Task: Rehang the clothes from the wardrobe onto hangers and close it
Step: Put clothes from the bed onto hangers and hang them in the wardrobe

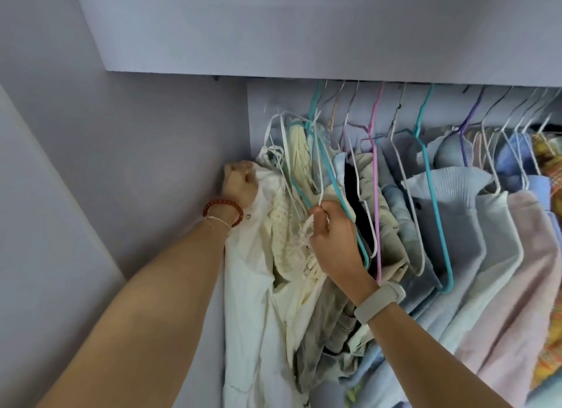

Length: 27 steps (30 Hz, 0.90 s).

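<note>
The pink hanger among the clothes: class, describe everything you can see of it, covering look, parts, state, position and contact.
The pink hanger is thin and looks like coated wire. Its neck rises toward the underside of the shelf, where its hook is hidden. One long arm slopes down to a rounded lower corner near the right hand's wrist. It hangs among the other hangers, lying against a beige garment. The hand does not appear to hold it.

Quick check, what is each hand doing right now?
Left hand: fist closed on the white cotton garment at the wardrobe's left end.
Right hand: pinching the thin white wire hanger beside the cream knitted top.
</note>
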### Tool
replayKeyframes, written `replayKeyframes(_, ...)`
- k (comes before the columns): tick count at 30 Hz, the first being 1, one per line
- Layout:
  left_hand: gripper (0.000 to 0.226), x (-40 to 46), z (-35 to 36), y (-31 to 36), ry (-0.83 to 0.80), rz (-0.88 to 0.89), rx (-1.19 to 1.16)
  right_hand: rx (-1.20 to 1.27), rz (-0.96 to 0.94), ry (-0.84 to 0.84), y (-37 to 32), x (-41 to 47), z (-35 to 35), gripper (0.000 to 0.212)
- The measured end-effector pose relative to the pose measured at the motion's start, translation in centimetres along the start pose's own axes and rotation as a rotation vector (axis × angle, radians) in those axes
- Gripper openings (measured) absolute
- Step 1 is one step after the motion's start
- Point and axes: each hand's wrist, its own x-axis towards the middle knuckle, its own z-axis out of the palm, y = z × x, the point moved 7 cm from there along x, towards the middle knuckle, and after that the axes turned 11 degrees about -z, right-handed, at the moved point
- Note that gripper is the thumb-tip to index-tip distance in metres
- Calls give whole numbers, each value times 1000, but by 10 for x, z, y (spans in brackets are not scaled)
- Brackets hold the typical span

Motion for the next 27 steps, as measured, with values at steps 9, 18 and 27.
replayKeyframes(9,40,-19,19,-43,-145,-245,-239,137,-9,43,-36,4,14,23)
replayKeyframes(18,34,-21,22,-53,-185,-339,-157,150,87,74,-57,30,32,28)
replayKeyframes(27,34,-45,18,-65,-83,-309,-33,4,80,47,-47,47,26,20)
